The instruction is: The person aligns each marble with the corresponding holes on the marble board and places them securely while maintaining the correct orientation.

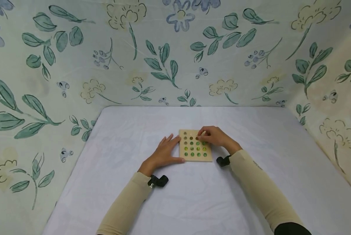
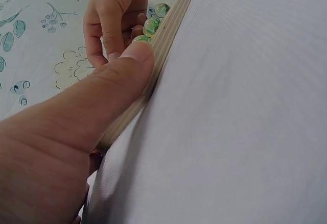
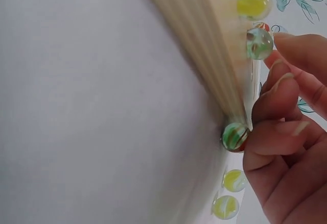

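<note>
A pale wooden board (image 1: 205, 158) lies on the table, with several glass marbles (image 1: 198, 148) in rows in its holes. My left hand (image 1: 162, 154) rests at its left side with straight, spread fingers, the thumb along the near edge. My right hand (image 1: 217, 135) is curled over the upper right of the board, pinching a marble mostly hidden by its thumb and fingertips. In the right wrist view, a green marble (image 3: 259, 44) sits close to the right thumb. Another green-and-red marble (image 3: 235, 136) overlaps the fingers there. Past it are two yellow marbles (image 3: 226, 207).
A white cloth (image 1: 175, 202) covers the table. Floral fabric (image 1: 163, 52) stands behind it and along both sides. A small black camera (image 1: 160, 180) is strapped to the left wrist, and another camera (image 1: 222, 161) to the right.
</note>
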`<state>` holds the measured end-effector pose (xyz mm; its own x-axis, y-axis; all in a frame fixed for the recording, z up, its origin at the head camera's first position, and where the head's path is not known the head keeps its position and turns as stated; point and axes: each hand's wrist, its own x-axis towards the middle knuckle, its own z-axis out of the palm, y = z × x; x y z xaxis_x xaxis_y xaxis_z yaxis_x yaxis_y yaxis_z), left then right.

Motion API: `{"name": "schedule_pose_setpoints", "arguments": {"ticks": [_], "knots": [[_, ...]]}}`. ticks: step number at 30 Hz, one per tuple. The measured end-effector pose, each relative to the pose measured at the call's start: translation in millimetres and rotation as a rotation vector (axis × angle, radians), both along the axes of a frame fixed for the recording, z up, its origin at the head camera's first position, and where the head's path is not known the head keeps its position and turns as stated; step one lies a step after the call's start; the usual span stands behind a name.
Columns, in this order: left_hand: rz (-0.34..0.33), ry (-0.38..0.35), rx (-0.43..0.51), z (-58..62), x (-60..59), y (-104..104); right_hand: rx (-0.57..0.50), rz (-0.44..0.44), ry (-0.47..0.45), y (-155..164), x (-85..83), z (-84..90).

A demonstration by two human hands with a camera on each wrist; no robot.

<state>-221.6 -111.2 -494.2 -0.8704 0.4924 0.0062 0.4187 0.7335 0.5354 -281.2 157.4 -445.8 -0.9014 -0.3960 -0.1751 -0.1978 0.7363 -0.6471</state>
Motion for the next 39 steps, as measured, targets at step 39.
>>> {"name": "schedule_pose_setpoints", "arguments": {"ticks": [39], "knots": [[-0.009,0.035,0.017,0.1,2.4,1,-0.047,-0.097,0.038,35,19.4,-1.0]]}}
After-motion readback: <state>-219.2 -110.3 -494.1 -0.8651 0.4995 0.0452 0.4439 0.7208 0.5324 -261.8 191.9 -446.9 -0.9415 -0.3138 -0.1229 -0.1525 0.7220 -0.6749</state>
